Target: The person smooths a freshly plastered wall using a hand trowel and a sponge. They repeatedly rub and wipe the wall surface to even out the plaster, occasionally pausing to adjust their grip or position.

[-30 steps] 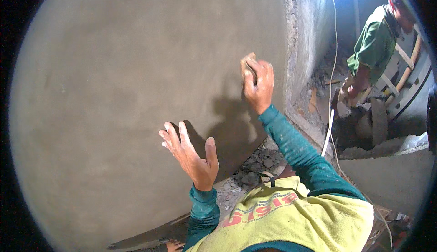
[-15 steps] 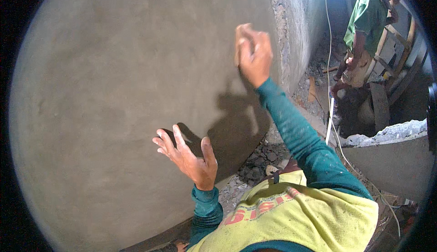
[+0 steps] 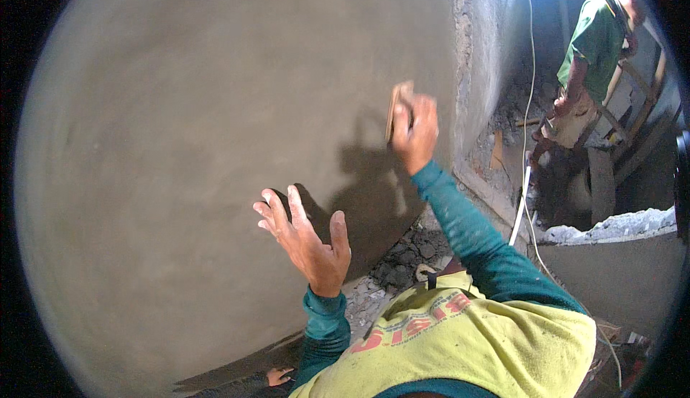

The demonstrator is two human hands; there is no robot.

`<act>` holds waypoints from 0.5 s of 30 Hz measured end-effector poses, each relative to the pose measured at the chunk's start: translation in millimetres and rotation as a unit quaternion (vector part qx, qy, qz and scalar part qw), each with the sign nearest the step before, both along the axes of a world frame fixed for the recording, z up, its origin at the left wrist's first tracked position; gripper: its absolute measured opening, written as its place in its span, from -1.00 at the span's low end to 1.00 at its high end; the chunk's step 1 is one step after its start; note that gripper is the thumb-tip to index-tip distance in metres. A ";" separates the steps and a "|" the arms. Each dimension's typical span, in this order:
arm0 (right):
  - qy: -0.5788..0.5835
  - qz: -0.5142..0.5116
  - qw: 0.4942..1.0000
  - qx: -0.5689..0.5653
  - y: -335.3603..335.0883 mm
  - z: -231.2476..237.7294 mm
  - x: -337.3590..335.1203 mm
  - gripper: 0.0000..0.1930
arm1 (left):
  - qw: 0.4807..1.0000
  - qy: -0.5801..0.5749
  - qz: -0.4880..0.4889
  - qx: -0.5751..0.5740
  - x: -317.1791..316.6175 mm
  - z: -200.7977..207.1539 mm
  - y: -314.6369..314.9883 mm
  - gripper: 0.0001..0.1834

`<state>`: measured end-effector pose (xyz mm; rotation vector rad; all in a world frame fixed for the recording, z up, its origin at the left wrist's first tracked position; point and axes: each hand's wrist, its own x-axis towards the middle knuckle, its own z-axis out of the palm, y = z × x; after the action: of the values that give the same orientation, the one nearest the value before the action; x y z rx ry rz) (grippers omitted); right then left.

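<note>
2 bare hands are raised before a broad grey-brown plastered wall. The right hand grips a small wooden block; its fingers bend around the block, pinching it against the thumb, though blur hides just how the fingertips sit. The block shows nearly edge-on, its flat side toward the wall, near the rough right-hand margin of the plaster; whether it touches the surface I cannot tell.

The left hand, lower and farther left, has its fingers spread and its thumb standing well apart, with pale dust on the tips. These point toward the wall, and I cannot tell whether they touch it. 1 dark shadow lies on the plaster between the 2 hands.

Teal sleeves cover the arms, and a yellow vest with red lettering covers the torso. Broken rubble lies beside the wall's lower right edge. On the right, a thin pale cable runs down near a white stick. Beyond, 1 co-worker in a green shirt stands beside wooden poles.
</note>
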<state>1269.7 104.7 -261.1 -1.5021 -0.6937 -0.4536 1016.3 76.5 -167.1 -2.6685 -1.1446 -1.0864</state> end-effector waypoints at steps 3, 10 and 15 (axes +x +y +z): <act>-0.123 -0.029 0.990 -0.061 1.1 -27.9 -29.5 -0.67 | 1.000 -0.003 -0.005 0.016 9.5 -2.9 1.9 -0.13; 0.007 -0.024 0.999 -0.026 -9.4 -8.9 12.5 -0.71 | 1.000 0.009 0.000 -0.014 12.2 1.7 -0.8 -0.13; -0.149 0.031 0.987 -0.044 0.2 12.7 -40.5 -0.69 | 1.000 -0.011 0.027 -0.007 10.7 -9.7 2.6 -0.12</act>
<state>1229.2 104.9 -248.4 -1.5048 -1.0034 -0.6149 1027.0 79.1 -176.8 -2.6260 -1.2236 -1.1051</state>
